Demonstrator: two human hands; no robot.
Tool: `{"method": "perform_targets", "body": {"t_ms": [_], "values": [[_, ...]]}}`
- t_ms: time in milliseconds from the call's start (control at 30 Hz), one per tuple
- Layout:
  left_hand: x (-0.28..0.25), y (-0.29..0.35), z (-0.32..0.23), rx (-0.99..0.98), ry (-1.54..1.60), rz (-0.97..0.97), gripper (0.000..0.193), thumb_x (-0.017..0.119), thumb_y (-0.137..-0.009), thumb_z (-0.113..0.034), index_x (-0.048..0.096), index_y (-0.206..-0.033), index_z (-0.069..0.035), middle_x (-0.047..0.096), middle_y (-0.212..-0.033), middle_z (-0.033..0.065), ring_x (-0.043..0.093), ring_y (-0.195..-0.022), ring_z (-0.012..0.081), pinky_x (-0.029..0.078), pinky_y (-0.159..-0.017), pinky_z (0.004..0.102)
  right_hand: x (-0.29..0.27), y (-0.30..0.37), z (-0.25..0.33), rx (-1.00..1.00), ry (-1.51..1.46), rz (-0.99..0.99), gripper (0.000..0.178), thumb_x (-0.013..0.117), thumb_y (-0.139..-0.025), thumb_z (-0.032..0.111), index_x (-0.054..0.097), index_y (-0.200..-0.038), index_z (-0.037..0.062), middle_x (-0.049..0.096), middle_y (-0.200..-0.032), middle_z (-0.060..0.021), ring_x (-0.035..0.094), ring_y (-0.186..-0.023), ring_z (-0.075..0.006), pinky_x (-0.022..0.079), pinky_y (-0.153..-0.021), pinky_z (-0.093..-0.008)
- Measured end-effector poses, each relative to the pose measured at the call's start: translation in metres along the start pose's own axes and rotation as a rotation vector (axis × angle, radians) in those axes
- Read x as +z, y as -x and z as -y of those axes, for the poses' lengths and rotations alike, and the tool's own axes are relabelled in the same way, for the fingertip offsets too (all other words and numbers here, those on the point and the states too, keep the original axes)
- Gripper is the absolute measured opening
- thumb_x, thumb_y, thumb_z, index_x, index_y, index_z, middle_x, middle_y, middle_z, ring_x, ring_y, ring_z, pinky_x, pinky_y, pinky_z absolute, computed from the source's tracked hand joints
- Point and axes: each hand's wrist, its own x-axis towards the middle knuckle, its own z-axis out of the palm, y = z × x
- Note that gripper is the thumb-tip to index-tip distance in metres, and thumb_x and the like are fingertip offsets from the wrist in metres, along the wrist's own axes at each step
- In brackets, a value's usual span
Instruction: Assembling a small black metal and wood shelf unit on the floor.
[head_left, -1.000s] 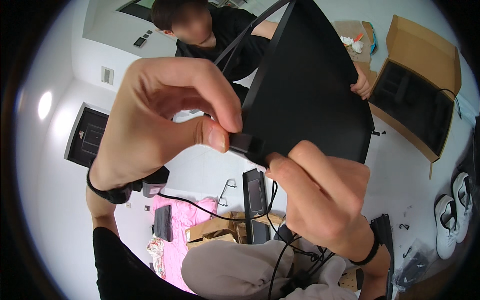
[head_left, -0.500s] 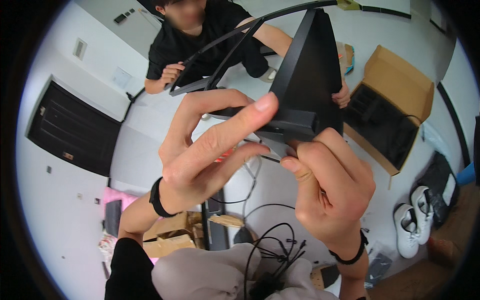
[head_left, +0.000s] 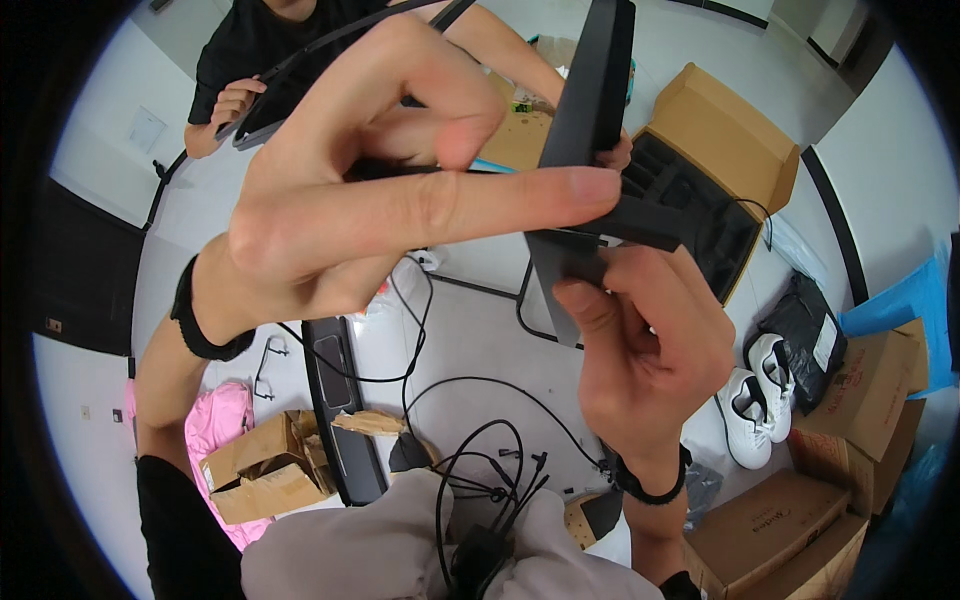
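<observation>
A black panel (head_left: 592,95) stands up in front of me, seen nearly edge-on. A short black bar (head_left: 645,222) juts from its lower part toward the right. My left hand (head_left: 335,205) reaches across the panel, its index finger stretched over the bar and the other fingers bent around a dark part mostly hidden behind them. Just below the bar, my right hand (head_left: 655,350) pinches the panel's lower end between thumb and curled fingers. Across from me, a person in black (head_left: 300,50) holds a thin black frame (head_left: 290,85) in one hand and has the other behind the panel.
An opened cardboard box (head_left: 725,150) with black foam lies at right. Nearby are white shoes (head_left: 748,418), a black bag (head_left: 800,320) and brown cartons (head_left: 775,525). Black cables (head_left: 490,490) cross my lap. At left are a long black tray (head_left: 345,400), a torn carton (head_left: 265,470) and glasses (head_left: 265,365).
My left hand has come nearer the view, its index finger now lying straight across the bar. The panel has turned more edge-on. The view has shifted, showing more floor on the right.
</observation>
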Motion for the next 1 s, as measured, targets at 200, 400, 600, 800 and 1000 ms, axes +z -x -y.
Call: {"method": "perform_targets", "body": {"t_ms": [200, 400, 600, 800, 1000], "values": [[0.002, -0.011, -0.002, -0.067, 0.039, 0.156, 0.041, 0.073, -0.073, 0.006, 0.076, -0.112, -0.005, 0.041, -0.088, 0.0034, 0.045, -0.07, 0.013, 0.037, -0.053, 0.0253, 0.001, 0.007, -0.013, 0.048, -0.034, 0.001, 0.02, 0.073, -0.07, -0.01, 0.062, -0.082, 0.0001, 0.049, -0.071, -0.006, 0.044, -0.049, -0.0211, 0.034, -0.044, -0.0291], [-0.008, -0.024, -0.008, -0.243, 0.086, 0.335, 0.038, 0.076, -0.074, 0.0, 0.077, -0.111, -0.01, 0.042, -0.084, 0.0014, 0.047, -0.071, 0.0133, 0.038, -0.054, 0.0243, 0.003, 0.01, -0.025, -0.013, -0.066, -0.05, 0.018, 0.071, -0.069, -0.009, 0.062, -0.081, 0.0012, 0.048, -0.071, -0.0056, 0.045, -0.048, -0.0222, 0.034, -0.043, -0.0293], [-0.007, -0.026, -0.022, -0.216, -0.02, 0.312, 0.039, 0.078, -0.074, 0.003, 0.078, -0.109, -0.012, 0.044, -0.08, -0.0006, 0.046, -0.067, 0.012, 0.035, -0.051, 0.0237, 0.0, 0.012, -0.027, 0.008, -0.13, -0.005, 0.019, 0.07, -0.065, -0.008, 0.061, -0.078, 0.0032, 0.049, -0.07, -0.0041, 0.044, -0.046, -0.0189, 0.032, -0.042, -0.0295], [-0.004, -0.033, -0.017, -0.165, 0.003, 0.268, 0.042, 0.077, -0.072, 0.01, 0.077, -0.109, -0.01, 0.046, -0.078, 0.0006, 0.044, -0.063, 0.0105, 0.033, -0.049, 0.0221, -0.008, 0.008, -0.026, 0.108, -0.203, 0.028, 0.014, 0.075, -0.078, 0.004, 0.061, -0.077, 0.0054, 0.049, -0.069, -0.0029, 0.043, -0.046, -0.0175, 0.034, -0.043, -0.0284], [0.003, -0.036, -0.012, -0.124, -0.083, 0.264, 0.04, 0.082, -0.071, 0.007, 0.079, -0.105, -0.014, 0.049, -0.077, 0.0008, 0.046, -0.06, 0.0109, 0.035, -0.05, 0.023, -0.015, 0.014, -0.045, 0.229, -0.49, 0.026, 0.018, 0.079, -0.081, 0.014, 0.065, -0.084, 0.003, 0.053, -0.071, -0.0047, 0.048, -0.052, -0.0154, 0.036, -0.048, -0.0291]]}}
